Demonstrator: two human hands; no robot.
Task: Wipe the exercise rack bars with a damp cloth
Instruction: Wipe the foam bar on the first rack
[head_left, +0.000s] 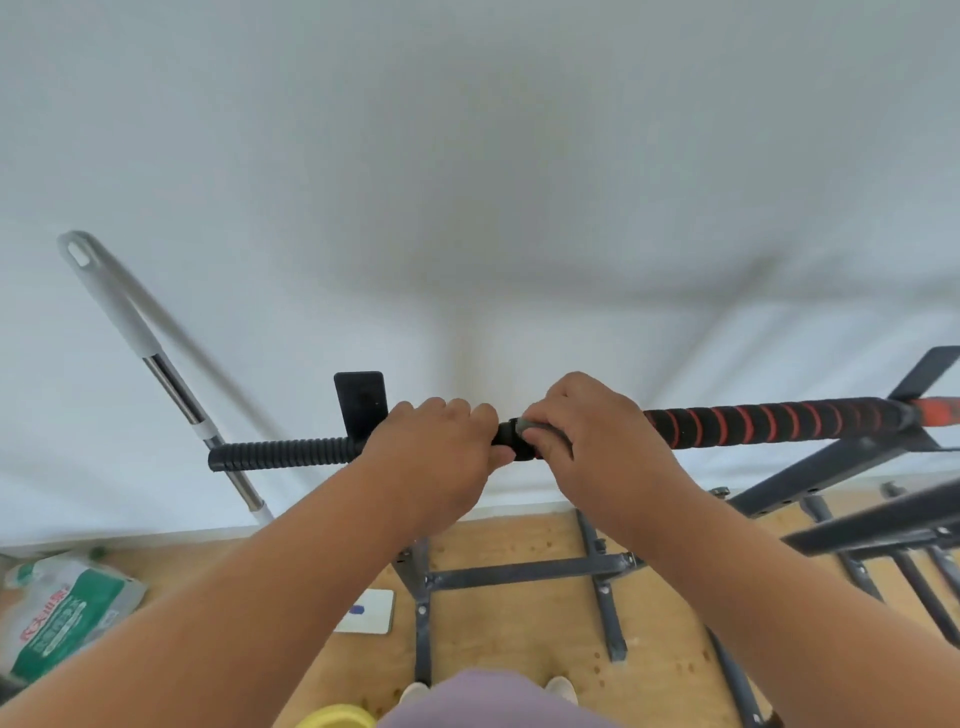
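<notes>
I can see print on only one thing: the green-and-white sack (62, 613) lying on the floor at lower left carries a line of red characters and smaller white lines beneath, all too blurred for me to read. I find no other legible text.

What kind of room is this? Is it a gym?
Probably a home workout corner, not a big gym. There is a pull-up bar on a metal rack, but also a mop handle leaning on the wall and a bag on the wooden floor.
</notes>
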